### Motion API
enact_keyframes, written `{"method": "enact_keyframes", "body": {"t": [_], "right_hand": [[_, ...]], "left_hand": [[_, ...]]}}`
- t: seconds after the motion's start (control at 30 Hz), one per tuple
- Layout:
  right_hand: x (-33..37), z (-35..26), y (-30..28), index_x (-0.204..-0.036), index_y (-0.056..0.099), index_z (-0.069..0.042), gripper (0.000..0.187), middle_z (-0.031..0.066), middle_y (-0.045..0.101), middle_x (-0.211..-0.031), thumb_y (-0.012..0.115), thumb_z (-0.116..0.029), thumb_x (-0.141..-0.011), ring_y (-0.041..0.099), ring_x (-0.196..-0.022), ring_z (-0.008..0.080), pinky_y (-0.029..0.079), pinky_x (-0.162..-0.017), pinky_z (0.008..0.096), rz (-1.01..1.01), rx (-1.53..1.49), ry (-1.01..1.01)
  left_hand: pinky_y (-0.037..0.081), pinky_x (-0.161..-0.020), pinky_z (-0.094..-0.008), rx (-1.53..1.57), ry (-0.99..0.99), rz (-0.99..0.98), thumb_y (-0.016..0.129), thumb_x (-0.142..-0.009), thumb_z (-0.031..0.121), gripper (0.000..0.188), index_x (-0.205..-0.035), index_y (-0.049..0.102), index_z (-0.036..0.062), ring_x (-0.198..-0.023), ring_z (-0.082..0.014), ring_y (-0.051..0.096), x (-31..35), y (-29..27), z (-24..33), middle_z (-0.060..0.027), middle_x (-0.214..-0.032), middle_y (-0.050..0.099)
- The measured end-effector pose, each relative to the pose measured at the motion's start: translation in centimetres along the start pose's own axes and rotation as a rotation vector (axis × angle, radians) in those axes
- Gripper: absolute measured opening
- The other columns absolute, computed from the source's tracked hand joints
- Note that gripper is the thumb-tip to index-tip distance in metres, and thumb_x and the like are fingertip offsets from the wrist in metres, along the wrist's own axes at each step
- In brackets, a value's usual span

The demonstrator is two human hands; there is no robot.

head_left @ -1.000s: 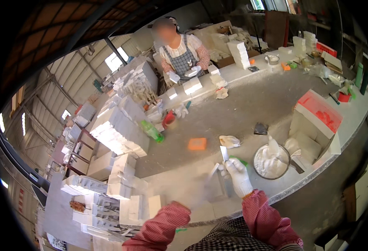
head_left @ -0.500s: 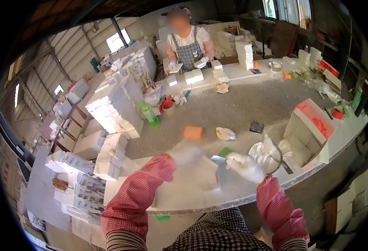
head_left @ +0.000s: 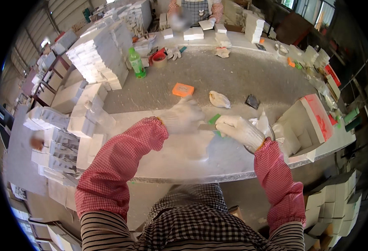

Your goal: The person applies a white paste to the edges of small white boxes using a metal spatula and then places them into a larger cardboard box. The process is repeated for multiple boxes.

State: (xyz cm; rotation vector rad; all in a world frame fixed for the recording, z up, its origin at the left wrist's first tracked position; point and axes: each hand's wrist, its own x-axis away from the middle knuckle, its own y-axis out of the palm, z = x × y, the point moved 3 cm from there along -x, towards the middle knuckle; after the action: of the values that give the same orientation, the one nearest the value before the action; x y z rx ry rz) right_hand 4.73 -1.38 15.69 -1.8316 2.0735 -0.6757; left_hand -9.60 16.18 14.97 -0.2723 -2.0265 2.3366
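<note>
My right hand [head_left: 238, 129], in a white knit glove, is closed around a small putty knife [head_left: 207, 126] whose flat metal blade points left. Close to the blade, my left hand [head_left: 183, 116], also gloved, is smeared by motion, and its fingers cannot be made out. Below both hands a pale flat slab [head_left: 188, 148] lies on the worktable [head_left: 159, 167], its outline blurred. Just beyond the knife shows a bit of green material [head_left: 214, 119]. A round metal bowl [head_left: 272, 130] of white paste sits partly hidden behind my right hand.
An orange block [head_left: 183, 89], a whitish cloth lump [head_left: 219, 99] and a dark square piece [head_left: 252, 101] lie beyond my hands. Right stands an open box [head_left: 318, 117]; left, stacked white tiles [head_left: 96, 58] and a green bottle [head_left: 136, 63]. Across the table is a person [head_left: 196, 12].
The view has tipped downward, so the table sits higher in the picture. My left hand has moved farther over the table, toward the orange block. The putty knife stays in my right hand.
</note>
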Motion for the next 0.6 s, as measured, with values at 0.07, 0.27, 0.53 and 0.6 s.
{"method": "enact_keyframes", "body": {"t": [0.07,0.27,0.53,0.6], "right_hand": [[-0.7,0.4,0.1,-0.091,0.063,-0.003,0.029,0.0045,0.062,-0.077,0.053,-0.028,-0.1,0.056,-0.073,0.0156,0.047,-0.071,0.032,-0.019,0.002,-0.005],[-2.5,0.2,1.1,-0.089,0.061,-0.003,0.025,0.0067,0.061,-0.076,0.054,-0.024,-0.1,0.056,-0.071,0.0188,0.047,-0.068,0.034,-0.066,0.051,-0.051],[-2.7,-1.7,1.1,-0.084,0.059,-0.005,0.016,0.0113,0.058,-0.077,0.056,-0.016,-0.095,0.059,-0.072,0.0286,0.049,-0.065,0.0401,-0.143,0.308,-0.25],[-2.2,-1.9,0.8,-0.084,0.06,-0.006,0.013,0.0112,0.058,-0.079,0.058,-0.015,-0.093,0.06,-0.074,0.0289,0.049,-0.065,0.0401,-0.129,0.335,-0.277]], "left_hand": [[0.031,-0.119,-0.051,-0.006,0.016,0.024,0.075,-0.083,0.018,0.024,-0.106,0.069,0.0169,-0.108,-0.0268,0.061,0.0,0.4,-0.3,-0.0033,-0.096,0.066],[0.028,-0.121,-0.0511,-0.05,0.001,-0.03,0.076,-0.082,0.018,0.023,-0.104,0.069,0.018,-0.114,-0.0264,0.059,0.1,1.0,-0.8,-0.0024,-0.102,0.066],[0.029,-0.12,-0.047,-0.108,-0.059,-0.112,0.08,-0.076,0.018,0.029,-0.102,0.07,0.0184,-0.115,-0.0242,0.058,0.4,1.5,-1.0,-0.0004,-0.104,0.066],[0.03,-0.119,-0.0459,-0.104,-0.024,-0.051,0.08,-0.075,0.017,0.029,-0.102,0.07,0.0183,-0.115,-0.0235,0.059,0.4,1.2,-0.8,-0.0001,-0.103,0.066]]}}
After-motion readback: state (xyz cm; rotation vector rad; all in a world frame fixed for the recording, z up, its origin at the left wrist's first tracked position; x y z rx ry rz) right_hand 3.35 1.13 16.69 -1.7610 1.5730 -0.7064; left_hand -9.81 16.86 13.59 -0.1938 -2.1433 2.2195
